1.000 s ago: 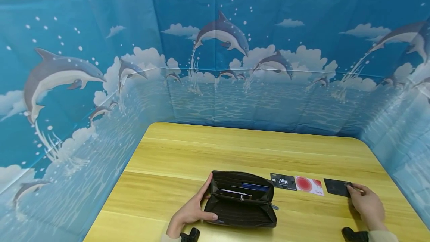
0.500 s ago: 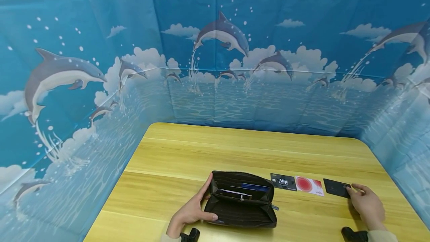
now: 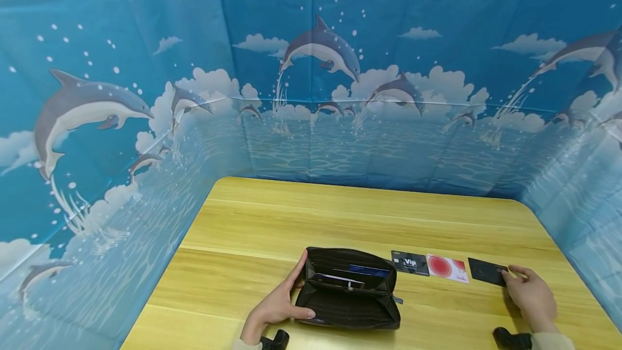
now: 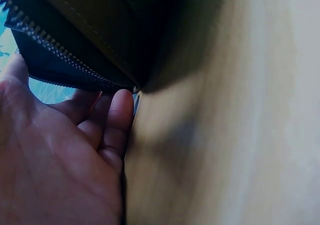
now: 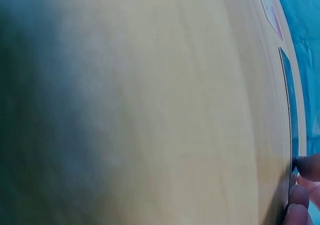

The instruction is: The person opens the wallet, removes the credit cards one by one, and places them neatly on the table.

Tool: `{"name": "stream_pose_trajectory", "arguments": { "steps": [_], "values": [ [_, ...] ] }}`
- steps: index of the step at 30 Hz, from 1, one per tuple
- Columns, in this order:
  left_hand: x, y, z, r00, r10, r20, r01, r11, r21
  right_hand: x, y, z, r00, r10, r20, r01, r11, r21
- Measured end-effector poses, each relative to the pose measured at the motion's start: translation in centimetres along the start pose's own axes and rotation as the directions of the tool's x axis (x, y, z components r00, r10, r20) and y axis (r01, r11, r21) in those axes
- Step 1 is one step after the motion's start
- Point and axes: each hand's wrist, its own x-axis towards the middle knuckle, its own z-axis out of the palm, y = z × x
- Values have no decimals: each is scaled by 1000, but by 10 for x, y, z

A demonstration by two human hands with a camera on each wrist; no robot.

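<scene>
A dark zip-around wallet (image 3: 347,311) lies spread open on the table, blue and white cards (image 3: 368,270) tucked in its inner slots. My left hand (image 3: 278,302) grips the wallet's left end, thumb on the near flap and fingers by the far one; the left wrist view shows its zip teeth (image 4: 60,55) above the fingers. At the right, my right hand (image 3: 532,293) pinches the right end of a black card (image 3: 486,272), which lies flat or nearly flat on the wood. The right wrist view catches that card (image 5: 289,95) edge-on, with fingertips (image 5: 298,196) at its end.
Between wallet and black card lie a dark "Vip" card (image 3: 410,263) and a white card with a red circle pattern (image 3: 447,268), in a row. The yellow wooden table (image 3: 340,209) has a blue dolphin curtain (image 3: 311,145) round its back and sides.
The right hand's fingertips have shifted very slightly at the black card's end. The left hand, wallet and other cards stay where they were.
</scene>
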Motion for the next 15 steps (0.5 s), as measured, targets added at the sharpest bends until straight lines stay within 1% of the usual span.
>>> {"name": "stream_pose_trajectory", "arguments": {
  "steps": [6,10,15],
  "values": [
    [0,0,0,999,-48,-9,48,999,16,2,3,-1,1000,-15,-3,15,1000,-15],
    [-1,0,0,998,-56,-11,56,998,22,1,3,-1,999,-34,15,35,999,-42],
    [-1,0,1,998,-56,-14,56,998,23,-3,1,-2,996,-80,42,83,993,-80]
  ]
}}
